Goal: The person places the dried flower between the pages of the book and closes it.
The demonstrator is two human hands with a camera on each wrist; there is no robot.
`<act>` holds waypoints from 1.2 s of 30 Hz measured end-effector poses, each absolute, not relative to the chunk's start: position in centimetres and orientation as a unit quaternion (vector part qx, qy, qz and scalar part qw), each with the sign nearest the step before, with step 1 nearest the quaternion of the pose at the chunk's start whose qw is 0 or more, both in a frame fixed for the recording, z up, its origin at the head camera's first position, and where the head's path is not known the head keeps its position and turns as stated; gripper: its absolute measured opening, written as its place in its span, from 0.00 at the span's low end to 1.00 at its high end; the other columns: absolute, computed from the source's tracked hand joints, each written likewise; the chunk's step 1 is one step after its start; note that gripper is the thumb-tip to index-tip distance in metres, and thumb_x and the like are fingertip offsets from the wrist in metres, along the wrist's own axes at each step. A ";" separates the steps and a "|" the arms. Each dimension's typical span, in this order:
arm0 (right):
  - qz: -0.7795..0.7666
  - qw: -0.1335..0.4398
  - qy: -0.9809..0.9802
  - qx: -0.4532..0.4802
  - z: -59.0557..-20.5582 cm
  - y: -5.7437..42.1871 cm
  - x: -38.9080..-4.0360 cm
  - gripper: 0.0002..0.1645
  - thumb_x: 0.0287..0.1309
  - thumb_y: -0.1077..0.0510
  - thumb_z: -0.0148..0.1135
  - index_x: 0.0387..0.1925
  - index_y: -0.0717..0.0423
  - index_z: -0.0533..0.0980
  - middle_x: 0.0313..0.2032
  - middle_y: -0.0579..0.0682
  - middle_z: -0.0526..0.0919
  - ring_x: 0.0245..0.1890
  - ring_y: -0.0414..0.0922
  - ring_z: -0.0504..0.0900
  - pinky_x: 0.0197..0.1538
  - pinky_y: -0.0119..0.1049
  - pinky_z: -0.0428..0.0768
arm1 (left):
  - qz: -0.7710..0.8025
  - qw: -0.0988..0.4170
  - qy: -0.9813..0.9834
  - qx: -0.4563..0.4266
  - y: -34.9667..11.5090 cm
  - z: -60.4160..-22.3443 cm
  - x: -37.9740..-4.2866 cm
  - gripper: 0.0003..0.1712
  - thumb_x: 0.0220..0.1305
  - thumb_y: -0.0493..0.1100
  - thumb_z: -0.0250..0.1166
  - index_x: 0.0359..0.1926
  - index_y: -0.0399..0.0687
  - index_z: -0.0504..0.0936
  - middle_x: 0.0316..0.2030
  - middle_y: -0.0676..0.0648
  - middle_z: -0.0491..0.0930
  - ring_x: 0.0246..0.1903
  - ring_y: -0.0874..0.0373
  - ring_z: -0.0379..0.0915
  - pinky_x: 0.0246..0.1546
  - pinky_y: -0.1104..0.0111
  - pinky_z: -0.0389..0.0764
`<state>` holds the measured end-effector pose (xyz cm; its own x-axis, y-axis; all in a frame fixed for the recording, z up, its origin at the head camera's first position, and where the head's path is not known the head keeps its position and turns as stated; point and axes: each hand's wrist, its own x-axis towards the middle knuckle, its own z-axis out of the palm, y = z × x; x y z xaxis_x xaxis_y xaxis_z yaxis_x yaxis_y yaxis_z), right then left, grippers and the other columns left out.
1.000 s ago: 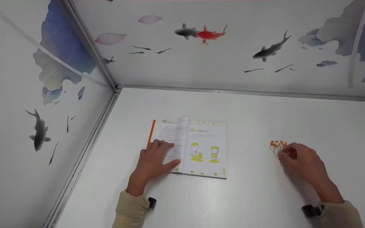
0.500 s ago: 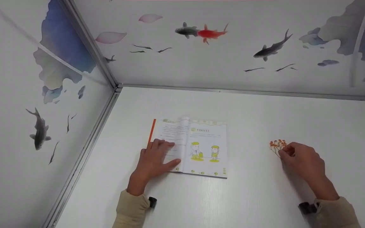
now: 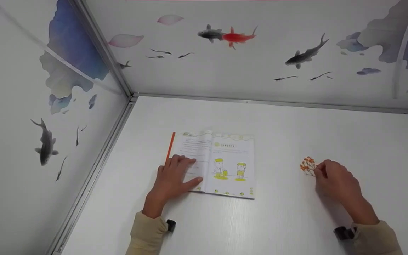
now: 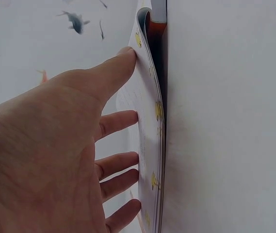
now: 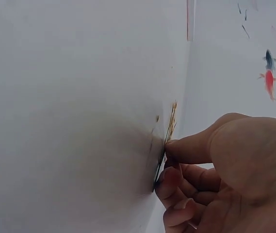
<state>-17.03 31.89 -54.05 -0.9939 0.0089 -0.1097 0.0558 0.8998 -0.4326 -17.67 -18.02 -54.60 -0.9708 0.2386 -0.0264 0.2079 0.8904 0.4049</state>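
Note:
An open book [image 3: 232,148] lies on the white table, left of centre, its right page printed with two cartoon figures in yellow. My left hand [image 3: 174,179] rests on the left page with fingers spread. In the left wrist view the thumb and fingertips of the left hand [image 4: 55,126] press the page, whose edge bulges up near the spine. To the right of the book, my right hand [image 3: 338,180] pinches a sprig of small orange flowers [image 3: 307,164] between thumb and fingers. The right wrist view shows the sprig [image 5: 171,121] edge-on, close to the table surface; its lower end is partly hidden.
White panels painted with fish and petals rise behind and at the left of the table [image 3: 275,120]. A metal rail [image 3: 246,102] runs along the back edge. Black straps [image 3: 344,233] show at both sleeves.
The flower sprig has turned, its heads now pointing more to the left, and the right fingers have shifted slightly. The left hand stays on the page; the head view has moved a little.

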 end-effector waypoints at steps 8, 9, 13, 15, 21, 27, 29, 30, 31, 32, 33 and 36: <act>-0.231 0.037 0.972 0.009 -53.4 32.6 -16.5 0.16 0.71 0.53 0.52 0.45 0.63 0.76 0.36 0.57 0.79 0.33 0.50 0.75 0.29 0.37 0.70 | 0.206 0.048 0.971 0.113 -18.0 -54.6 -17.7 0.41 0.60 0.73 0.62 0.70 0.64 0.71 0.63 0.49 0.67 0.65 0.50 0.59 0.58 0.48 0.63; -0.229 0.038 0.973 0.011 -53.3 32.7 -16.3 0.16 0.71 0.52 0.53 0.45 0.63 0.76 0.37 0.57 0.79 0.33 0.50 0.76 0.28 0.37 0.70 | 0.204 0.049 0.971 0.113 -18.0 -54.5 -17.7 0.41 0.60 0.73 0.62 0.70 0.64 0.71 0.64 0.50 0.67 0.65 0.50 0.59 0.58 0.48 0.63; -0.216 0.061 0.974 0.016 -52.7 33.3 -15.9 0.18 0.69 0.49 0.56 0.45 0.60 0.78 0.36 0.56 0.81 0.33 0.50 0.77 0.27 0.36 0.69 | 0.203 0.046 0.972 0.112 -18.0 -54.3 -17.6 0.41 0.60 0.73 0.63 0.70 0.64 0.70 0.64 0.50 0.67 0.65 0.51 0.59 0.58 0.48 0.64; -0.213 0.078 0.974 0.016 -52.5 33.3 -15.7 0.18 0.68 0.48 0.57 0.45 0.60 0.78 0.37 0.55 0.82 0.33 0.49 0.77 0.28 0.36 0.70 | 0.202 0.044 0.972 0.111 -18.0 -54.2 -17.6 0.41 0.60 0.73 0.63 0.70 0.64 0.70 0.64 0.49 0.67 0.65 0.51 0.59 0.58 0.48 0.64; -0.212 0.083 0.973 0.025 -52.5 33.2 -15.4 0.15 0.67 0.50 0.59 0.44 0.58 0.79 0.37 0.55 0.83 0.35 0.49 0.79 0.28 0.36 0.71 | 0.205 0.051 0.971 0.109 -17.9 -54.0 -17.5 0.40 0.60 0.72 0.63 0.70 0.63 0.71 0.65 0.47 0.66 0.67 0.49 0.57 0.58 0.47 0.63; -0.203 0.073 0.976 0.003 -53.0 33.0 -15.4 0.12 0.68 0.54 0.58 0.42 0.60 0.78 0.35 0.55 0.81 0.33 0.49 0.76 0.28 0.37 0.70 | 0.214 0.056 0.969 0.108 -17.9 -54.0 -17.3 0.40 0.61 0.71 0.63 0.70 0.63 0.71 0.66 0.47 0.65 0.68 0.48 0.56 0.59 0.47 0.61; -0.203 0.072 0.976 -0.005 -53.2 33.0 -15.4 0.12 0.68 0.55 0.57 0.42 0.61 0.77 0.35 0.55 0.80 0.32 0.48 0.75 0.28 0.37 0.69 | 0.213 0.055 0.969 0.110 -17.9 -54.1 -17.3 0.40 0.61 0.71 0.63 0.70 0.63 0.71 0.66 0.47 0.66 0.68 0.48 0.56 0.59 0.47 0.62; -0.204 0.072 0.976 -0.008 -53.3 33.0 -15.3 0.12 0.68 0.55 0.57 0.42 0.61 0.76 0.35 0.55 0.79 0.32 0.48 0.74 0.29 0.37 0.69 | 0.212 0.057 0.969 0.110 -17.9 -54.1 -17.3 0.40 0.61 0.71 0.63 0.70 0.63 0.70 0.67 0.47 0.66 0.68 0.48 0.56 0.59 0.47 0.62; -0.205 0.071 0.976 -0.011 -53.4 33.1 -15.3 0.11 0.69 0.56 0.56 0.41 0.62 0.76 0.35 0.55 0.78 0.32 0.48 0.74 0.29 0.37 0.69 | 0.211 0.058 0.970 0.110 -17.9 -54.2 -17.3 0.40 0.61 0.72 0.63 0.70 0.64 0.70 0.67 0.47 0.65 0.68 0.49 0.56 0.60 0.47 0.61; -0.206 0.070 0.976 -0.014 -53.5 33.1 -15.2 0.11 0.69 0.56 0.56 0.41 0.62 0.76 0.35 0.55 0.78 0.32 0.48 0.73 0.30 0.37 0.69 | 0.210 0.058 0.970 0.110 -17.9 -54.2 -17.3 0.40 0.61 0.72 0.63 0.70 0.64 0.70 0.67 0.47 0.65 0.68 0.49 0.56 0.59 0.47 0.62; -0.206 0.068 0.976 -0.016 -53.6 33.1 -15.2 0.11 0.69 0.56 0.55 0.41 0.62 0.75 0.36 0.55 0.77 0.32 0.48 0.73 0.30 0.37 0.69 | 0.208 0.059 0.970 0.110 -17.9 -54.2 -17.4 0.40 0.61 0.72 0.63 0.70 0.64 0.70 0.67 0.47 0.65 0.68 0.49 0.56 0.59 0.47 0.62; -0.211 0.061 0.975 -0.020 -53.7 33.1 -15.0 0.10 0.69 0.57 0.54 0.40 0.62 0.74 0.37 0.57 0.77 0.33 0.48 0.73 0.31 0.37 0.70 | 0.204 0.057 0.971 0.110 -17.9 -54.3 -17.4 0.41 0.61 0.72 0.62 0.70 0.64 0.70 0.67 0.47 0.65 0.68 0.49 0.56 0.59 0.47 0.62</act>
